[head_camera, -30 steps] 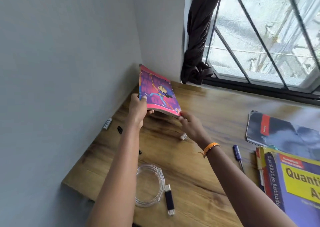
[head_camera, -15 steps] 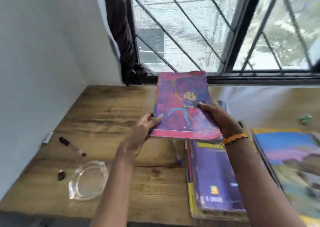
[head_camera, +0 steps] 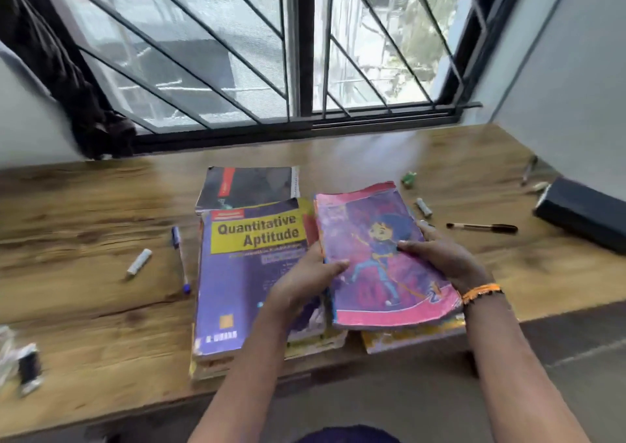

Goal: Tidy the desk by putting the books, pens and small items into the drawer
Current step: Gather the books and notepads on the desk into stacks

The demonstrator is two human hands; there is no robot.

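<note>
- Books first: the pink cartoon-cover book is held in both hands, low over the near edge of the wooden desk, above a yellow-edged book that peeks out beneath it.
- My left hand grips its left edge, thumb on the cover and fingers below; my right hand clamps the right edge the same way. I judge the two-sided hold keeps the soft, worn cover flat.
- Just left sits the "Quantitative Aptitude" book on top of a stack, with a dark spiral notebook behind it. Gathering books side by side looks like preparation for moving them together.
- Loose items are still scattered: a blue pen, a small white cylinder, a black pen, a green trinket.
- No drawer is in view, so I cannot tell where it is; nothing visible here is stowed yet.
</note>
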